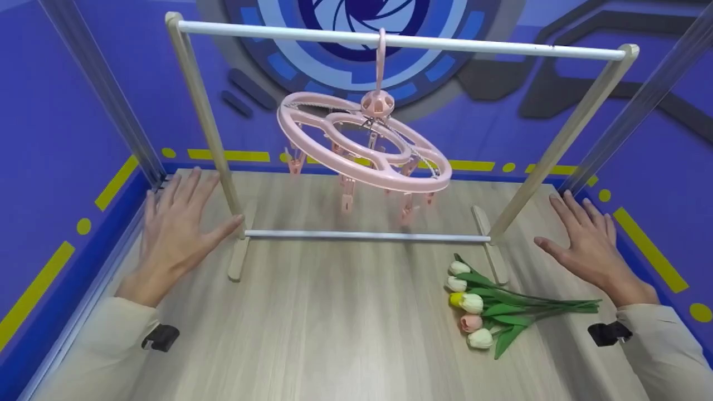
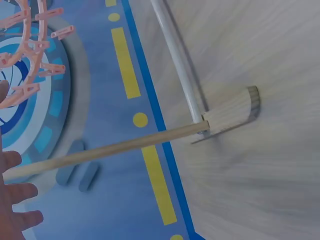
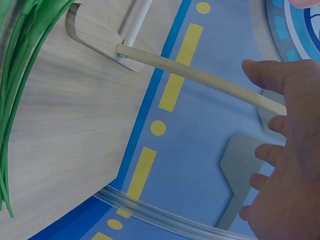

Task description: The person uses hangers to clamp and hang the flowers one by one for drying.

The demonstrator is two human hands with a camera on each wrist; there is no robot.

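A pink round clip hanger (image 1: 412, 182) hangs tilted by its hook from the top bar of a small drying rack (image 1: 278, 32). Several pink clothespins (image 1: 347, 201) dangle beneath the ring. My left hand (image 1: 181, 228) has its fingers spread, thumb close to the rack's left upright; whether they touch I cannot tell. On the other side my right hand (image 1: 593, 250), fingers also straight, is beyond the right upright and holds nothing. Between it and the rack's right foot lies a bunch of tulips (image 1: 509, 320), white, yellow and pink, stems pointing right. The stems (image 3: 15, 100) show in the right wrist view.
Blue printed panels (image 1: 61, 111) wall in the wood-grain table (image 1: 334, 334) at the back and both sides. A white lower bar (image 1: 362, 235) joins the rack's feet, low across the table. Metal profiles (image 1: 103, 83) stand at the back corners.
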